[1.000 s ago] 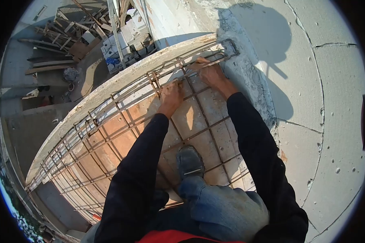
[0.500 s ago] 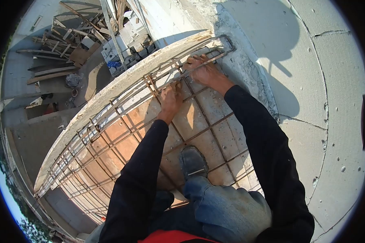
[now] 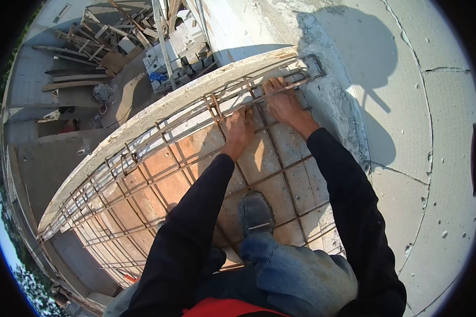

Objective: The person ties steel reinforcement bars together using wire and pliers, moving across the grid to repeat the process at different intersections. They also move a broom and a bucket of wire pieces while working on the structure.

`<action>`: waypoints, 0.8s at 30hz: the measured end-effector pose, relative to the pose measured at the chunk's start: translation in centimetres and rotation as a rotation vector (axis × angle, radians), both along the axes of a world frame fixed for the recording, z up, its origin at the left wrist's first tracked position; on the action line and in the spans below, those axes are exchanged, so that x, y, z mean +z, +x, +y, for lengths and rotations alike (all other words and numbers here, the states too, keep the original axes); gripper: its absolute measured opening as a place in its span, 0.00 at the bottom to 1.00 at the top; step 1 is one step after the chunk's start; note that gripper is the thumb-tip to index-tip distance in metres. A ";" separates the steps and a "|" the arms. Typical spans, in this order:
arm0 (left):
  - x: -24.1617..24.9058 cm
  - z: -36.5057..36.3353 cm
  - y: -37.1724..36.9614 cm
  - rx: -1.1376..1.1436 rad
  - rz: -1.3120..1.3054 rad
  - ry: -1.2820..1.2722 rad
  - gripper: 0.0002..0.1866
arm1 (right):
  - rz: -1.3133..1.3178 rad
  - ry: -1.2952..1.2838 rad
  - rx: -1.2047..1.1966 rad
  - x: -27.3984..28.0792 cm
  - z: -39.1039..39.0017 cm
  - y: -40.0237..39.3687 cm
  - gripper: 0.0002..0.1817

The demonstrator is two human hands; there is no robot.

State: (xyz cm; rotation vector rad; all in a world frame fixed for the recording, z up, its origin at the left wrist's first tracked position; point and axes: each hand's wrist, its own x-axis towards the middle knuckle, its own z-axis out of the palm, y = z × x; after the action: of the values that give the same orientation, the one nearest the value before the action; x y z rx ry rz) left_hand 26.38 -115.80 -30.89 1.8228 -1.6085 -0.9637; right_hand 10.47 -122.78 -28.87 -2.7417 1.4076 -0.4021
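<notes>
A grid of rusty steel rebar (image 3: 281, 170) lies over the curved formwork floor, with several long bars bundled along its outer edge. My right hand (image 3: 286, 105) has its fingers curled over the edge bars, close to their hooked end (image 3: 317, 66) at the concrete wall. To its left, my left hand (image 3: 239, 132) is closed at a crossing bar just inside the edge bundle; its fingertips are partly hidden. Beside it a rebar stirrup (image 3: 213, 108) stands around the edge bars.
A curved edge board (image 3: 143, 119) borders the grid, with a drop beyond it. Scrap timber (image 3: 98, 45) lies below at upper left. My shoe (image 3: 256, 214) rests among the bars. A cracked concrete wall (image 3: 407, 174) rises at right.
The view has shifted slightly, so the scene sits further right and lower. Both hands stay at the same bars; the right hand's fingers look more tightly curled.
</notes>
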 end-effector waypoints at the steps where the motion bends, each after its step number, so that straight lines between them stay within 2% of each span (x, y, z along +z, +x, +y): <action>1: 0.5 -0.1 -0.2 0.018 -0.026 -0.028 0.14 | 0.002 -0.001 0.002 -0.7 0.2 0.0 0.15; 3: 1.5 -0.3 -0.5 0.050 0.022 0.029 0.15 | -0.387 0.337 -0.135 -2.1 1.0 0.2 0.13; 4: 2.0 -0.4 -0.6 0.081 0.069 0.086 0.16 | -0.384 0.340 -0.138 -2.0 1.7 0.7 0.13; 6: 2.0 -0.7 -0.6 0.096 0.137 0.141 0.16 | -0.649 0.373 -0.454 -1.2 3.0 2.8 0.07; 7: 1.8 -0.8 -0.6 0.110 0.200 0.199 0.17 | -0.645 0.373 -0.457 -0.9 3.7 3.4 0.07; 9: 1.4 -0.9 -0.4 0.107 0.254 0.225 0.17 | -0.673 0.201 -0.403 -0.2 4.7 4.3 0.05; 11: 0.4 -0.8 -0.3 0.104 0.305 0.248 0.17 | -0.682 0.177 -0.371 0.1 4.6 4.3 0.05; 13: 0.4 -0.8 -0.2 0.170 0.550 0.266 0.14 | -0.691 0.151 -0.338 0.5 4.7 4.2 0.04; 14: 0.8 -0.8 0.1 0.169 0.551 0.265 0.14 | -0.673 0.180 -0.317 0.6 4.8 4.0 0.04; 16: 2.3 -1.1 0.8 0.286 0.992 0.582 0.09 | -0.649 0.209 -0.290 0.5 4.9 3.5 0.05; 17: 3.2 -1.1 0.5 0.290 0.998 0.576 0.09 | -0.607 0.154 -0.235 -0.1 5.0 3.3 0.06; 18: 4.1 -1.1 0.0 0.393 1.099 0.601 0.07 | -0.566 0.099 -0.176 -0.7 4.9 3.1 0.07; 19: 4.2 -1.0 -0.2 0.498 1.200 0.625 0.05 | -0.561 0.101 -0.164 -0.6 4.8 2.9 0.07; 20: 3.6 -1.1 0.0 0.510 1.208 0.620 0.05 | -0.568 0.106 -0.151 -0.6 5.0 2.9 0.08; 22: 2.9 -1.6 0.7 0.662 1.614 0.786 0.06 | -0.573 0.115 -0.124 -0.7 5.1 2.9 0.09; 24: 3.0 -1.2 0.2 0.690 1.731 0.787 0.06 | -0.600 0.015 -0.104 -0.9 5.2 3.0 0.09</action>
State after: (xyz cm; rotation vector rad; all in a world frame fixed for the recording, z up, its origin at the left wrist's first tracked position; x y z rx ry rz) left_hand 26.62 -117.03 -27.91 0.8822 0.4591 -1.9723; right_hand 13.45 -117.57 -29.75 -2.2409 1.3599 -1.0958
